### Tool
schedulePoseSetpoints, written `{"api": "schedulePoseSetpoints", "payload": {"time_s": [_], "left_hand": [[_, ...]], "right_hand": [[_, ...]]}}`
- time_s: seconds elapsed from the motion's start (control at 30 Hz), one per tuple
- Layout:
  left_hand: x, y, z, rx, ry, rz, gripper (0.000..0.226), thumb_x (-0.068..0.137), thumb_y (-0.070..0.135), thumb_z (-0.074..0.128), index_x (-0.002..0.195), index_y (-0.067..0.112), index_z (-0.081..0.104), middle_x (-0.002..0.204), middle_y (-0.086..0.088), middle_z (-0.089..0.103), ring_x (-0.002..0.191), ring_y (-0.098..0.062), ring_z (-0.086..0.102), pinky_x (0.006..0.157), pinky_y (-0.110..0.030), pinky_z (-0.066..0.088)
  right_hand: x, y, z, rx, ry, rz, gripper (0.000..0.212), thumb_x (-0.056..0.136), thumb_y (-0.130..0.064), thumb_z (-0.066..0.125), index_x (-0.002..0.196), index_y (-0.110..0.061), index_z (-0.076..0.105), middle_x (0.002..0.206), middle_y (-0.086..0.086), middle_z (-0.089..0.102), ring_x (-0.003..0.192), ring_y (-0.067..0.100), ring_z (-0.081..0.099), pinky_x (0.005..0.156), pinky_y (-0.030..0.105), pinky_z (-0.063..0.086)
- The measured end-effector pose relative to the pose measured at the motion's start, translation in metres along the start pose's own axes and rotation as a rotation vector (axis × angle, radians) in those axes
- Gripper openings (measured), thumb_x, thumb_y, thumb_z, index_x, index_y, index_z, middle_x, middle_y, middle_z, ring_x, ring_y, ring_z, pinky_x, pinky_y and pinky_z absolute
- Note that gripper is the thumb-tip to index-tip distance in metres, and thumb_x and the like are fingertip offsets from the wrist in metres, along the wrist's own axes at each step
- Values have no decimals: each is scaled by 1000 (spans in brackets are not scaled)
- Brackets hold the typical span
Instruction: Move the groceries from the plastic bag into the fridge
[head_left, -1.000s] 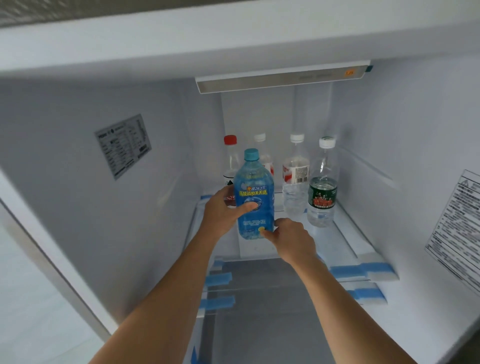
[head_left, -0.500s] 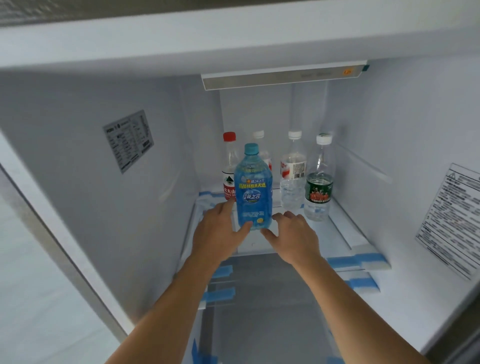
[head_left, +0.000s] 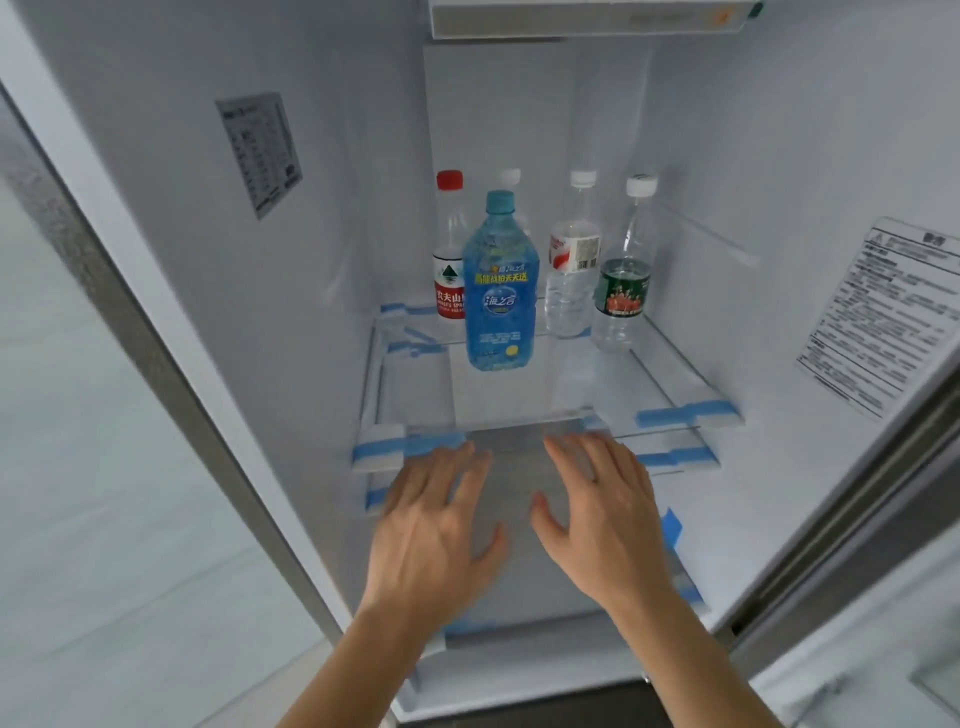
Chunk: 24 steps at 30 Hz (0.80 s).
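A blue drink bottle (head_left: 500, 296) stands upright on the glass fridge shelf (head_left: 670, 384), in front of a row of clear water bottles: a red-capped one (head_left: 449, 249), a white-capped one (head_left: 571, 270) and a green-labelled one (head_left: 622, 280); another white cap (head_left: 511, 176) shows behind the blue bottle. My left hand (head_left: 436, 525) and my right hand (head_left: 602, 514) hover below the shelf's front edge, both with fingers spread and nothing in them. The plastic bag is out of view.
The fridge's white side walls carry stickers, one on the left (head_left: 260, 150) and one on the right (head_left: 878, 317). Blue tape strips (head_left: 415, 444) mark the shelf's front corners. A light bar (head_left: 587, 18) sits at the top. A lower shelf (head_left: 691, 561) lies beneath my hands.
Both hands have let go of the blue bottle and drawn back toward me, out past the shelf's front edge. The bottle stays standing on the shelf. My view has tilted down.
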<state>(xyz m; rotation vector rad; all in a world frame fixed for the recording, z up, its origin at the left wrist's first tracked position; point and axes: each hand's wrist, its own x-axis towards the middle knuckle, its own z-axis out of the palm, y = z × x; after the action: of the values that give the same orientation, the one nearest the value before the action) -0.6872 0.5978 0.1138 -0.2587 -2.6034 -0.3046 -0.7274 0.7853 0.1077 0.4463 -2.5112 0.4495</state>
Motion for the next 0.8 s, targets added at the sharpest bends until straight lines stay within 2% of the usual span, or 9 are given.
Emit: {"api": "schedulePoseSetpoints", "payload": {"time_s": [0.13,0.23,0.4,0.57,0.7,0.8], "left_hand": [[-44,10,9,-46,-72,16,64,78,45,61,135,17,59,135,-4,62,122,-30,59,101,-46,48],[-79,10,12,-78,-131,-46,63,78,47,61,134,19,59,133,-3,62,120,-30,59,99,-46,50],[-149,3,-1,-122,-193,-159,65,80,50,59,139,24,54,142,2,57,132,-24,53,104,-45,49],[-203,-38,-25,-49,-180,-408,65,80,47,58,140,25,52,144,5,55,134,-23,51,108,-43,45],[-241,-69,-51,51,-138,-577,66,81,50,58,141,23,52,144,4,55,136,-22,48,110,-41,42],[-270,-83,-73,123,-93,-709,66,81,52,54,140,21,53,142,3,57,134,-22,50,107,-43,46]], "right_hand": [[-50,-10,2,0,-67,39,55,84,-42,64,131,-14,60,126,7,63,121,28,56,101,47,48],[-84,-20,10,14,-156,70,55,85,-44,57,132,-15,59,127,5,62,121,26,56,102,44,49],[-123,-50,26,66,-281,26,54,89,-44,53,136,-18,54,130,3,60,123,24,55,102,44,49],[-139,-106,50,155,-367,-106,53,89,-45,48,133,-18,60,125,3,63,118,25,59,100,44,51],[-143,-164,65,240,-399,-267,55,95,-51,36,130,-17,62,125,6,66,116,28,63,95,50,55],[-148,-205,75,293,-439,-388,52,90,-47,47,130,-17,61,127,7,66,117,28,63,94,50,55]]}}
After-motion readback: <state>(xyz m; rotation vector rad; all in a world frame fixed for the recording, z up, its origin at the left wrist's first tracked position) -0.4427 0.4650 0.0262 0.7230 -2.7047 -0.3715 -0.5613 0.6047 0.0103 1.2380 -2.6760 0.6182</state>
